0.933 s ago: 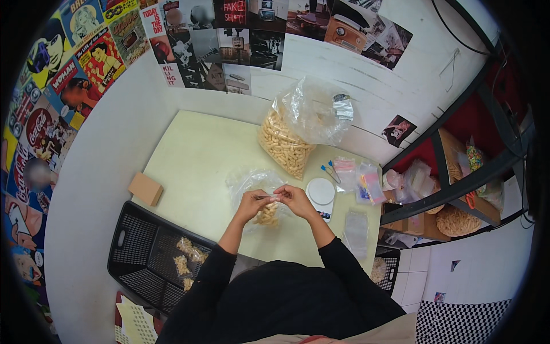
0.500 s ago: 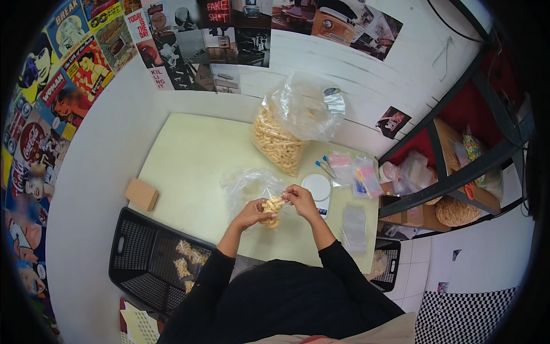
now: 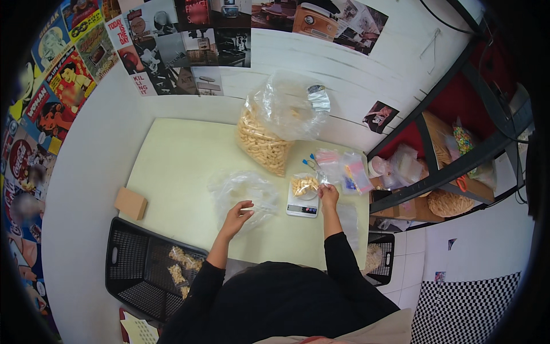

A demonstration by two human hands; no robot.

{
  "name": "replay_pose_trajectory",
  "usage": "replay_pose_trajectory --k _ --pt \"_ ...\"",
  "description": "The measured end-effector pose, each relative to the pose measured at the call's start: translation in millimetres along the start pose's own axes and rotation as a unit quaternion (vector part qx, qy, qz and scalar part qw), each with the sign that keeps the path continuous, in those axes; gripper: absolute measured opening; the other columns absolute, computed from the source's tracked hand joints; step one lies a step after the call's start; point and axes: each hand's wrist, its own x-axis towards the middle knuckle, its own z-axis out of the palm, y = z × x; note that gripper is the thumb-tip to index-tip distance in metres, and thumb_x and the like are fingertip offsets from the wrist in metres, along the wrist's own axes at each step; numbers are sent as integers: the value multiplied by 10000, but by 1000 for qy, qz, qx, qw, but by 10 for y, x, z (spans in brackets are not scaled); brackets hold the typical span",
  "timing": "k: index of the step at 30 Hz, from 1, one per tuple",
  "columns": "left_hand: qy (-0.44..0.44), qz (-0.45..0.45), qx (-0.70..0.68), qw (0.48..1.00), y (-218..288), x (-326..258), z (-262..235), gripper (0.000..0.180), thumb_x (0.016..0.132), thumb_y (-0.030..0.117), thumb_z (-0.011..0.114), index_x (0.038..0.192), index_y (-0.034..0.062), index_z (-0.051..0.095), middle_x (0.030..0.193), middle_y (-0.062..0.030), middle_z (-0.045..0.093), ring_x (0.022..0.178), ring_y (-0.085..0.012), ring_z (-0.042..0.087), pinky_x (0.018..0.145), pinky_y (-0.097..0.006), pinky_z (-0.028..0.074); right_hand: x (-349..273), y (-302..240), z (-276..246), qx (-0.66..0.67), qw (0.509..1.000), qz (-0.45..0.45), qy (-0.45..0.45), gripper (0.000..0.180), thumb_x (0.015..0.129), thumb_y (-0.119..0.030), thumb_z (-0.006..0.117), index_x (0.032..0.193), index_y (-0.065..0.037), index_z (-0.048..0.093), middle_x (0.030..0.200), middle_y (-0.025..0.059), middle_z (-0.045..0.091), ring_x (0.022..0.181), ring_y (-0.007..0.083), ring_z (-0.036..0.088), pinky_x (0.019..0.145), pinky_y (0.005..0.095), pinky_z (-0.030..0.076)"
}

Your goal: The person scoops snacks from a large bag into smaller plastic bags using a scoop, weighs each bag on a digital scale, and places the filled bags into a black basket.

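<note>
A small clear bag of pale yellow puffed snacks (image 3: pixel 303 185) rests on the round platform of a white digital scale (image 3: pixel 295 208). My right hand (image 3: pixel 328 196) pinches the edge of this bag from the right side of the scale. To the left, my left hand (image 3: pixel 236 219) hovers with its fingers apart and nothing in them. It is close to a crumpled clear plastic bag (image 3: pixel 229 192) lying on the pale green table (image 3: pixel 172 155). Behind the scale stands a large transparent sack of the same snacks (image 3: pixel 260 143), its upper part slack and folded over.
Blue-handled scissors (image 3: pixel 309 163) and plastic packets (image 3: pixel 356 171) lie right of the sack. Flat clear bags (image 3: pixel 348 218) are by my right forearm. A black crate (image 3: pixel 129 252) with several filled bags stands at lower left, near a brown box (image 3: pixel 131 203). Shelves (image 3: pixel 412 198) border the right.
The small snack bag has gone from between both hands onto the scale. My left hand has let go of it; my right hand has moved right with it.
</note>
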Motion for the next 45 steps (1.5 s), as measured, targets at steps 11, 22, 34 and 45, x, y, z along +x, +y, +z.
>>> replay_pose_trajectory --k 11,22,34,45 --pt "113 4 -52 992 53 -112 -190 329 876 54 626 1194 1 563 1127 -103 637 973 -155 615 880 -273 475 -137 283 -335 -89 985 45 137 544 943 -302 552 1331 49 404 1266 187 546 1183 258 509 997 346 384" --pt "160 21 -49 986 112 -31 -258 287 880 61 624 1156 -9 588 1076 -90 654 876 -109 606 805 -243 478 -98 389 -364 -12 993 81 84 270 908 -317 620 1039 -84 580 850 -13 595 725 62 517 603 214 417" --pt "46 202 240 948 629 99 557 867 690 266 812 1380 27 345 1375 -186 405 1252 -350 405 1067 -458 310 -943 -892 327 -181 951 -151 -199 121 842 -65 650 936 11 648 765 44 635 678 103 593 609 246 473" --pt "96 177 225 953 668 22 757 914 608 255 813 1352 15 340 1186 -158 502 1146 -334 485 1003 -445 352 -1871 -1233 749 -230 918 -175 -272 251 835 -124 697 1016 14 591 792 44 600 679 96 572 610 245 485"
